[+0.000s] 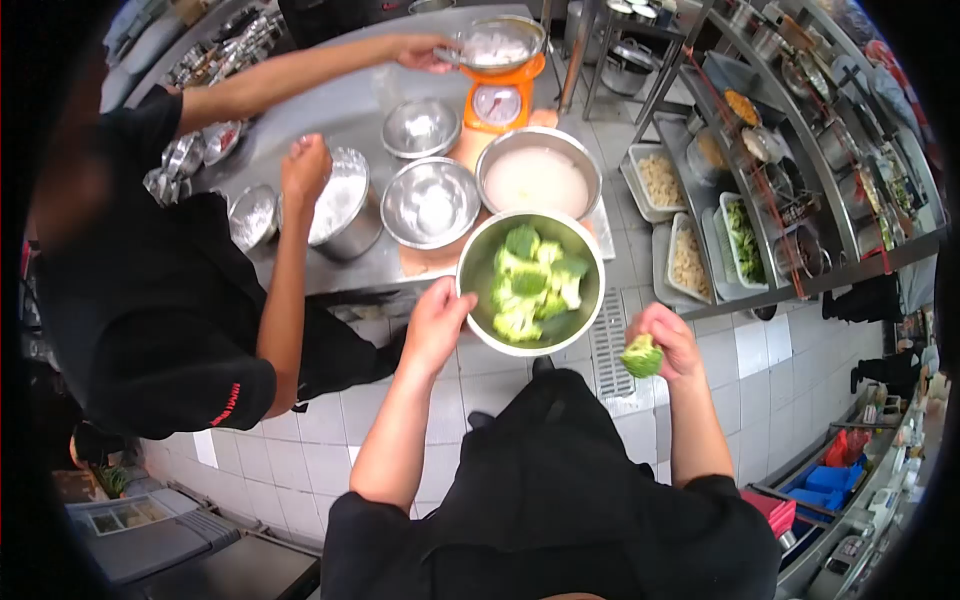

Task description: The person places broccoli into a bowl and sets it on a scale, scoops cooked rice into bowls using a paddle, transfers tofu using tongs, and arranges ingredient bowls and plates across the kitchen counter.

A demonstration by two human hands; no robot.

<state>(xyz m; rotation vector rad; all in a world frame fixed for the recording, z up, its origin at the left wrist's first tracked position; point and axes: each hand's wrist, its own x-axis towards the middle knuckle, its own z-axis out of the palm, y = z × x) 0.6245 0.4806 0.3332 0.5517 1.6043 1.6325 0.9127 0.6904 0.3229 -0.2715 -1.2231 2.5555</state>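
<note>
the left hand [435,325] gripped the rim of the bowl [478,325], which held broccoli [530,283] and was near the table's [345,283] edge. the right hand [668,340], closed round a floret [641,356], was apart from the bowl, to its right.

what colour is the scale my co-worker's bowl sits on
The scale is bright orange, with a whitish dial; it shows best in the head view.

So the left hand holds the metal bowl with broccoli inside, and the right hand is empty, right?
Not quite: the head view shows the right hand holding a broccoli floret. The left hand does hold the metal bowl with broccoli inside.
</note>
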